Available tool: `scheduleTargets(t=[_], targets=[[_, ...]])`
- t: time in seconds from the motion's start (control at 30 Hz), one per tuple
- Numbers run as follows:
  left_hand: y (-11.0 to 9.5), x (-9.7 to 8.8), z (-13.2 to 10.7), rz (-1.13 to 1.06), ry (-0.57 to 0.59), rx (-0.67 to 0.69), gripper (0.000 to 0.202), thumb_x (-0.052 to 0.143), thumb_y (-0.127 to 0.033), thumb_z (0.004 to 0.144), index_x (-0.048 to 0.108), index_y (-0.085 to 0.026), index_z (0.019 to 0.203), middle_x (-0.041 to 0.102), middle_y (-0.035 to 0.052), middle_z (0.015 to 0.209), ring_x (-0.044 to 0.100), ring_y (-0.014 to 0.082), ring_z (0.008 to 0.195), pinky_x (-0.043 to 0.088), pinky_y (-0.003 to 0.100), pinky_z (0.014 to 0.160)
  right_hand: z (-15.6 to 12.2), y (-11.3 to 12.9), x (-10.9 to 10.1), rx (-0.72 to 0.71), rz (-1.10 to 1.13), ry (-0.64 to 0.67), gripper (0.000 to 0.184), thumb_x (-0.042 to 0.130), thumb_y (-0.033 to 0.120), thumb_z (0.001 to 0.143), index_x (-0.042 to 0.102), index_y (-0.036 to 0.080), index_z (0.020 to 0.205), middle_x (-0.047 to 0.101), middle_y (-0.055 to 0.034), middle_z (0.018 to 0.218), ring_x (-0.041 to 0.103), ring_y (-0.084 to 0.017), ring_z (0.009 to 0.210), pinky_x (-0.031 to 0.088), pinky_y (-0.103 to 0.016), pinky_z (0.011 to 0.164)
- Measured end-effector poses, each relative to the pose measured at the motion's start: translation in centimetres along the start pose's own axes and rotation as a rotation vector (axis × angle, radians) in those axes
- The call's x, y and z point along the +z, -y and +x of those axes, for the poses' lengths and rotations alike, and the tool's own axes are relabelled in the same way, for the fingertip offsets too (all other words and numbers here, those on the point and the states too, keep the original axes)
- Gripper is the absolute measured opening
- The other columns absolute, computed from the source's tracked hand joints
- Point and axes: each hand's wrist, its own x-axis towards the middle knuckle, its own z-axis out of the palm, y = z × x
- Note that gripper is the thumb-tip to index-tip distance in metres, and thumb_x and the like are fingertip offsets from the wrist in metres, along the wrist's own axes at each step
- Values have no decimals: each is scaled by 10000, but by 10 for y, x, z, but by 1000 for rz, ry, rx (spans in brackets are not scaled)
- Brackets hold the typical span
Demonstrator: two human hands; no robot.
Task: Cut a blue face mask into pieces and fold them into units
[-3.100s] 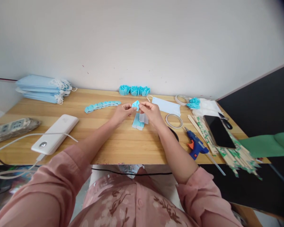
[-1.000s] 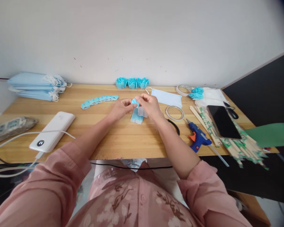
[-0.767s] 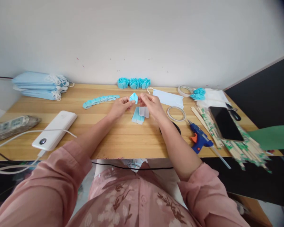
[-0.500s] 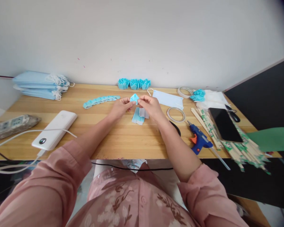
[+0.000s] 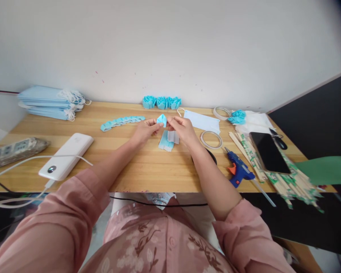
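Between both hands, above the table's middle, is a small blue piece of mask fabric (image 5: 161, 120) folded to a point at the top. My left hand (image 5: 146, 128) pinches it at its lower left with thumb and fingers. The fingers of my right hand (image 5: 182, 129) are closed at its right edge; their tips partly hide that edge. Just below lie pale blue and white cut fabric pieces (image 5: 167, 145). A strip of overlapping folded blue pieces (image 5: 121, 121) curves to the left of my left hand. Behind my right hand a flat blue face mask (image 5: 203, 121) rests on the table.
Three blue fabric roses (image 5: 161, 102) stand against the wall. Stacked masks (image 5: 45, 101) and a white power bank (image 5: 66, 156) are left. At right are tape rolls (image 5: 211, 140), a blue glue gun (image 5: 238, 167), a phone (image 5: 268, 152) and wrapped chopsticks (image 5: 294, 187).
The fingertips of my right hand have shifted slightly right along the folded piece's edge. My left hand keeps its pinch on the piece. The camera view has moved a little.
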Motion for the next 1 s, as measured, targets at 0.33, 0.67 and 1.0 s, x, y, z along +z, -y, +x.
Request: scheduleTargets(t=[0.33,0.67,1.0], targets=[[1,2,1,-178,-8,9,316,802,-366,675,557,-169,640,542,-39,585,463,66,531,369,220,554,-3,1,2,40,-10,66,275,625,464,797,620,192,755,637,6,749,565,-116,685,483,-253,674],[-1,6,-2,-240,2,-5,280,814,-321,676,587,-158,648,578,-35,597,486,62,541,389,209,570,-4,-7,11,145,-10,96,246,662,427,708,592,191,726,552,41,633,496,-110,592,401,-237,545],[3,-1,3,-200,-41,-49,267,754,-334,714,552,-167,662,552,-24,593,483,73,537,371,226,555,3,12,-38,-114,-511,-111,263,563,328,842,737,180,973,750,-31,907,653,-174,816,468,-297,768]])
